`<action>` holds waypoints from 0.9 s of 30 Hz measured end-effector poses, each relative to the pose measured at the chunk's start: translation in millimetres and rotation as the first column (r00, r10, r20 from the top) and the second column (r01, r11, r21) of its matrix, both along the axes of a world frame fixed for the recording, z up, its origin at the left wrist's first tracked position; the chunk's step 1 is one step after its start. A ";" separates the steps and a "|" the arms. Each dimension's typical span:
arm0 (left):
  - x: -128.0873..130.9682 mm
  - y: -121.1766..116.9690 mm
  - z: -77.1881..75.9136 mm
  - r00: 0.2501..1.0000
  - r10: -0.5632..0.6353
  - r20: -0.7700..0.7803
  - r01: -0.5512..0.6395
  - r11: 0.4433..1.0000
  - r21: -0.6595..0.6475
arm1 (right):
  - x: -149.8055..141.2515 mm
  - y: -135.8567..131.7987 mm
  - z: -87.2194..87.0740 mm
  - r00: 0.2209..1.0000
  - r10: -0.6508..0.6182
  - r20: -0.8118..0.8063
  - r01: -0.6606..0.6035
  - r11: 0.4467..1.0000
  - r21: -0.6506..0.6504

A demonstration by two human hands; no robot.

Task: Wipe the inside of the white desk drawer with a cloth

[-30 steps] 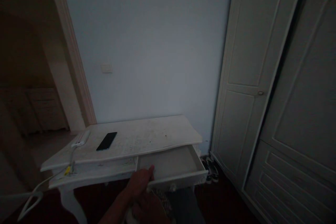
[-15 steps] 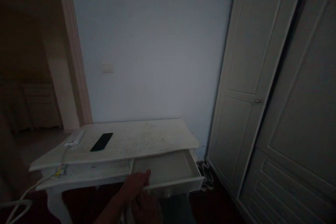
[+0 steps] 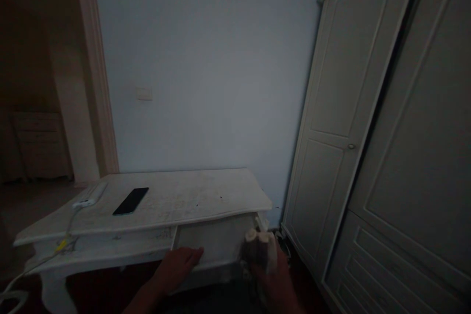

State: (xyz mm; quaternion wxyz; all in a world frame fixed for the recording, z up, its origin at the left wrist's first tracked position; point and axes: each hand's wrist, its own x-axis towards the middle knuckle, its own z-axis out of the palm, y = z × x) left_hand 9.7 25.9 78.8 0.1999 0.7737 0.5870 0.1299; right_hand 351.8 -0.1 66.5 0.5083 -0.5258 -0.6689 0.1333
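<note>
A white drawer (image 3: 209,274) stands pulled out from the right part of the worn white table (image 3: 206,184). My left hand (image 3: 180,265) is closed at the left end of its front panel, the thumb side lying along the top edge. Over the drawer's right front corner, my right hand (image 3: 274,274) grips a dark-and-pale bundle (image 3: 257,250) with rounded light ends. It looks soft like cloth, but blur and dim light hide what it is exactly. The drawer's visible floor is bare.
A black phone (image 3: 131,201) and a white power strip (image 3: 90,195) lie on the table's left part; a cable hangs off the left front. Shoes (image 3: 283,243) stand on the dark floor beside a tall wardrobe (image 3: 327,157). A doorway opens at left.
My right hand has gone from beside my left hand, low before the drawer, to the drawer's right corner, bringing the bundle into view. My left hand stays at the drawer front. The view shifted slightly.
</note>
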 end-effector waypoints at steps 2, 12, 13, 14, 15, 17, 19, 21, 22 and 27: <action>2.4 -2.9 3.8 1.000 -0.012 0.022 0.012 1.000 -0.006 | 20.7 13.6 22.1 0.995 -0.008 0.101 0.011 1.000 -0.029; 2.0 -12.4 1.7 0.993 -0.104 -0.056 0.108 0.992 0.069 | 6.0 44.6 11.0 0.890 0.211 0.404 -0.125 0.965 -0.229; 1.7 -13.2 0.5 0.992 -0.113 -0.055 0.117 0.990 0.083 | 8.0 44.0 10.2 0.890 0.213 0.403 -0.129 0.966 -0.226; 1.5 -13.6 -0.5 0.992 -0.117 -0.051 0.122 0.988 0.096 | 9.8 43.6 9.8 0.890 0.213 0.403 -0.128 0.965 -0.227; 1.4 -13.5 -1.4 0.992 -0.115 -0.046 0.120 0.987 0.109 | 11.3 43.5 9.6 0.891 0.210 0.402 -0.123 0.965 -0.232; 1.4 -11.0 -3.0 0.995 -0.099 -0.025 0.101 0.989 0.110 | 12.6 43.8 9.5 0.893 0.205 0.400 -0.114 0.964 -0.240; 1.0 -5.7 -4.2 0.997 -0.063 0.049 0.059 0.996 0.072 | 12.4 44.1 9.4 0.896 0.202 0.396 -0.112 0.965 -0.238; 0.3 1.3 -3.4 0.978 -0.014 0.207 0.018 1.000 -0.018 | 11.8 44.4 8.9 0.897 0.211 0.388 -0.125 0.964 -0.234; 0.2 4.5 -1.4 0.957 0.009 0.289 0.011 0.998 -0.066 | 11.7 44.5 8.3 0.898 0.216 0.383 -0.131 0.963 -0.236; 7.7 10.4 30.1 0.899 -0.003 0.438 0.061 0.991 -0.119 | 13.6 46.4 1.6 0.905 0.166 0.393 -0.094 0.976 -0.194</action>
